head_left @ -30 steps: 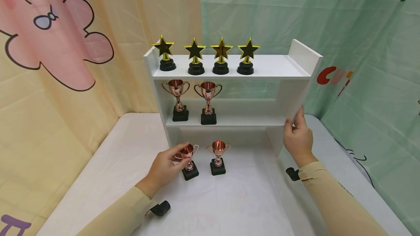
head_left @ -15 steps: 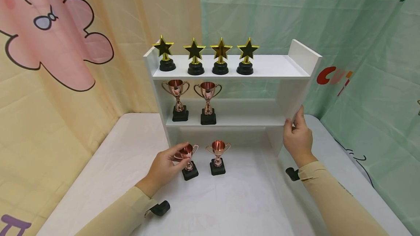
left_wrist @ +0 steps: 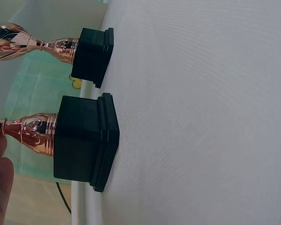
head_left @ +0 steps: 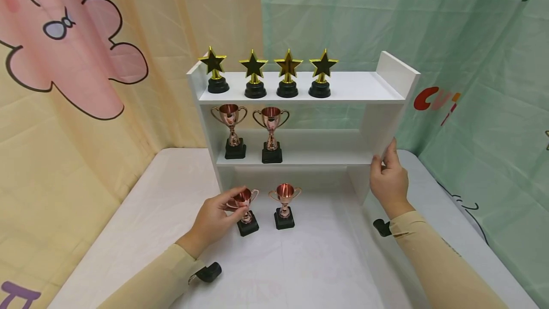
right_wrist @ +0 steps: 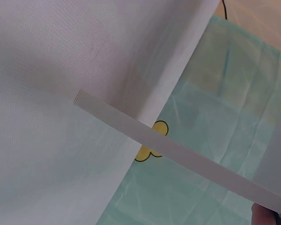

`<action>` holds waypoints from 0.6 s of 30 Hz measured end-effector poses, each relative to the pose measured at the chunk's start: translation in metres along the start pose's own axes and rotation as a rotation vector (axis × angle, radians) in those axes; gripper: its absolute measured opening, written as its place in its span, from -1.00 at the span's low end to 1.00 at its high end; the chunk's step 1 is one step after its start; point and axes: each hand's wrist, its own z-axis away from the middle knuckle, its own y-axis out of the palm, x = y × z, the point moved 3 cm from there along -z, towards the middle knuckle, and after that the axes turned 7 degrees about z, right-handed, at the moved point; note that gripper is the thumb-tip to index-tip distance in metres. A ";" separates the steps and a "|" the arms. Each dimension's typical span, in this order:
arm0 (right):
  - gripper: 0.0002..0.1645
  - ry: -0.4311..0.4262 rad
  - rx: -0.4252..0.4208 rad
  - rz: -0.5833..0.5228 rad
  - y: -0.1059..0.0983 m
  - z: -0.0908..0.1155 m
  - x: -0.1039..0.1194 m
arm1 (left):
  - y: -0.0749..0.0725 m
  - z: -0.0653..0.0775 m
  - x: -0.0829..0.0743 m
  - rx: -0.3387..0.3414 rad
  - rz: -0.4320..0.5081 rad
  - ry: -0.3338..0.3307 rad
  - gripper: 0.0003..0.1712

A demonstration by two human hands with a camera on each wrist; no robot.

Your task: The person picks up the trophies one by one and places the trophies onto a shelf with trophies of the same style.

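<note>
1. The near cup [head_left: 247, 218] is gripped by the left hand [head_left: 216, 221], its copper bowl lying between the fingers [head_left: 231, 194] at the far rim and the thumb [head_left: 238, 214] on the near side.
2. Fingers and thumb are parted by little more than the bowl, and only this cup is held between them.
3. In the left wrist view, fingertips are seen at the narrow stem, just above the black base [left_wrist: 79, 138], which is left clear of the hand.
4. The near cup is held roughly upright at the table [head_left: 274, 271], in front of the shelf [head_left: 326, 151], towards its left side; whether its weight is fully borne by the table cannot be told.
5. The other cup [head_left: 285, 211] is placed upright just to the right, untouched by the fingers.
6. The right panel [head_left: 379, 132] of the shelf is pinched at its front edge by the right hand [head_left: 389, 185], thumb and fingers being set close around it.
7. Two upper cups [head_left: 272, 132] are stood on the middle board, and four stars [head_left: 289, 73] are lined up on top.
</note>
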 end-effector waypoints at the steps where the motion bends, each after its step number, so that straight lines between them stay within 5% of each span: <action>1: -0.25 0.001 0.001 -0.001 0.000 0.000 0.000 | -0.001 0.000 0.000 -0.001 0.000 0.002 -0.41; 18: -0.23 0.006 -0.006 -0.011 0.000 0.001 0.002 | -0.019 -0.014 -0.022 -0.027 -0.022 0.099 -0.41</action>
